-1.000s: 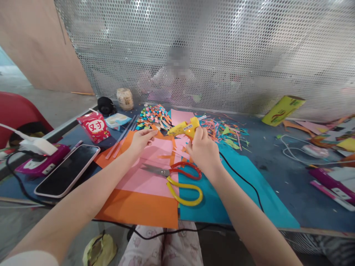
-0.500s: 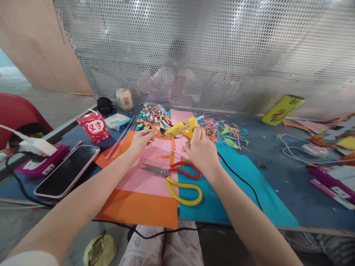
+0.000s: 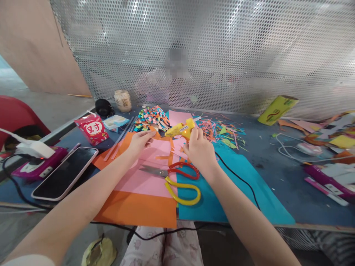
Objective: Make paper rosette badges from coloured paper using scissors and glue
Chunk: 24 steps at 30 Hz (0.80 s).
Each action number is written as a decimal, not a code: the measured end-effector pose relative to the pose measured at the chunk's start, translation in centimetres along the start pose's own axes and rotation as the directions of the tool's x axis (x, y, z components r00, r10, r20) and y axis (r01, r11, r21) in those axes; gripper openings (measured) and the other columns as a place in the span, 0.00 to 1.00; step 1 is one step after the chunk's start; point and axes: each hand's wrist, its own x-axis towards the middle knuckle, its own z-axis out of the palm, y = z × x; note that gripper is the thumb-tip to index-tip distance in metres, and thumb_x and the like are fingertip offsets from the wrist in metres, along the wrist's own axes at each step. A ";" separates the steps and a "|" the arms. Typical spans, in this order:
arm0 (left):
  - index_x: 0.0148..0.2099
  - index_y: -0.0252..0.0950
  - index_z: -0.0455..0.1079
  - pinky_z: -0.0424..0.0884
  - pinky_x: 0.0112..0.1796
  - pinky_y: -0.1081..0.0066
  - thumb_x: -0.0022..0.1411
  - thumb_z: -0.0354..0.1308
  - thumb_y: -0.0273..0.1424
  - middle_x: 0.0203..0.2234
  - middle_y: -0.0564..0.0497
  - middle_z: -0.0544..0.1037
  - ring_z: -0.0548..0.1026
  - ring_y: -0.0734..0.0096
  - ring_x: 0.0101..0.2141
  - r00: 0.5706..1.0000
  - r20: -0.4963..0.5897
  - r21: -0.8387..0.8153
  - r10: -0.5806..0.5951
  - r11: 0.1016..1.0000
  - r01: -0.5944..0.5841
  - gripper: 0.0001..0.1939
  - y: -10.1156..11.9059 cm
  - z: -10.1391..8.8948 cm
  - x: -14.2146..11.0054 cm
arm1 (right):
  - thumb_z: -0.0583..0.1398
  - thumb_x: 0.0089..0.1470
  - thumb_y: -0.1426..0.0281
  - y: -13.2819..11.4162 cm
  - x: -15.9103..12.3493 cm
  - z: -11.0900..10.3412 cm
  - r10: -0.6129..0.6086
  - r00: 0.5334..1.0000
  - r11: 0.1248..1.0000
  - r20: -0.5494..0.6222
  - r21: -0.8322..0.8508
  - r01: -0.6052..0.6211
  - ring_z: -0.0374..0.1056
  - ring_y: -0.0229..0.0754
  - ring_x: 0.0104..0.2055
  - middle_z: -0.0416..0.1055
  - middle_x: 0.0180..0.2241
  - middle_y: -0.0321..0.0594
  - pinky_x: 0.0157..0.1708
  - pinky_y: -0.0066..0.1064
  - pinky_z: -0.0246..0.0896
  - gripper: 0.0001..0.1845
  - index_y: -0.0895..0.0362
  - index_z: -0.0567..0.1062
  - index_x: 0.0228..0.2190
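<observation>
A yellow glue gun [image 3: 180,130] is gripped in my right hand [image 3: 200,147], its nozzle pointing left and a clear glue stick poking out of its back. My left hand [image 3: 141,142] is closed in a pinch just left of the nozzle. What its fingertips hold, if anything, is too small to make out. Beneath both hands lie pink paper [image 3: 135,181], orange paper [image 3: 138,208] and blue paper [image 3: 222,195]. Scissors [image 3: 183,197] with one red and one yellow handle lie across the sheets, blades to the left. Cut orange strips [image 3: 163,157] rest on the pink paper.
Small folded paper pieces [image 3: 152,117] and paper shreds [image 3: 222,129] are heaped behind. At left are a phone [image 3: 65,173], a purple power strip [image 3: 40,164] and a red drink carton [image 3: 91,128]. A yellow tube [image 3: 278,109] stands at right; a perforated metal screen [image 3: 222,55] rises behind.
The whole view has shifted slightly to the left. Both hands and the glue gun keep nearly the same places over the paper.
</observation>
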 end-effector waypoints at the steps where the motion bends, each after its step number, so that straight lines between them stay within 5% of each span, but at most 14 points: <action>1: 0.23 0.32 0.69 0.54 0.18 0.80 0.26 0.74 0.37 0.15 0.57 0.67 0.63 0.83 0.17 1.000 0.008 -0.011 0.001 1.000 -0.001 0.22 -0.1 0.0 0.0 | 0.53 0.53 0.74 0.0 0.0 0.0 0.000 1.000 1.000 0.004 0.004 0.000 0.70 0.48 0.41 0.66 0.46 0.57 0.29 0.30 0.63 0.19 0.66 0.62 0.48; 6: 0.24 0.32 0.71 0.54 0.18 0.79 0.28 0.74 0.37 0.15 0.57 0.67 0.63 0.83 0.17 0.997 0.026 -0.053 0.072 0.996 -0.071 0.21 -0.4 -0.3 0.6 | 0.54 0.52 0.74 1.0 0.4 0.3 0.051 0.998 0.996 0.021 0.073 -0.052 0.70 0.48 0.41 0.67 0.46 0.55 0.31 0.31 0.64 0.18 0.65 0.63 0.47; 9: 0.24 0.32 0.70 0.51 0.18 0.79 0.29 0.73 0.37 0.15 0.57 0.67 0.61 0.84 0.17 0.995 0.020 -0.070 0.101 0.993 -0.099 0.20 -0.4 -0.6 0.8 | 0.58 0.51 0.66 3.6 1.3 0.2 0.205 0.978 0.956 0.045 0.203 -0.210 0.70 0.51 0.42 0.68 0.46 0.55 0.34 0.35 0.65 0.23 0.65 0.64 0.47; 13: 0.23 0.33 0.69 0.52 0.18 0.79 0.30 0.72 0.35 0.14 0.58 0.67 0.61 0.84 0.17 0.995 0.027 -0.094 0.094 0.991 -0.091 0.19 -0.1 -0.6 0.6 | 0.56 0.53 0.62 9.2 1.9 0.0 0.516 0.848 0.781 0.123 0.338 -0.525 0.69 0.52 0.47 0.72 0.45 0.54 0.42 0.35 0.64 0.26 0.64 0.68 0.50; 18: 0.24 0.33 0.70 0.54 0.19 0.78 0.31 0.71 0.33 0.14 0.57 0.67 0.63 0.82 0.17 0.995 0.056 -0.107 0.077 0.992 -0.070 0.17 0.0 -0.3 0.1 | 0.52 0.55 0.63 14.7 0.0 0.9 0.703 0.677 0.648 0.218 0.196 -0.736 0.71 0.58 0.46 0.73 0.42 0.62 0.41 0.41 0.65 0.26 0.67 0.74 0.48; 21: 0.24 0.33 0.70 0.54 0.19 0.79 0.32 0.71 0.32 0.15 0.57 0.67 0.64 0.82 0.17 0.995 0.061 -0.107 0.072 0.992 -0.065 0.16 -0.3 -0.3 0.1 | 0.58 0.49 0.61 15.5 -1.4 1.7 0.760 0.596 0.595 0.259 0.092 -0.799 0.71 0.60 0.43 0.74 0.40 0.64 0.38 0.45 0.65 0.27 0.65 0.75 0.47; 24: 0.24 0.32 0.70 0.54 0.19 0.79 0.33 0.71 0.32 0.15 0.57 0.68 0.64 0.83 0.18 0.996 0.055 -0.101 0.073 0.993 -0.067 0.15 -0.5 -0.3 0.2 | 0.62 0.45 0.62 14.6 -2.3 1.6 0.788 0.579 0.589 0.208 0.016 -0.808 0.67 0.66 0.49 0.69 0.46 0.70 0.41 0.52 0.63 0.31 0.67 0.72 0.49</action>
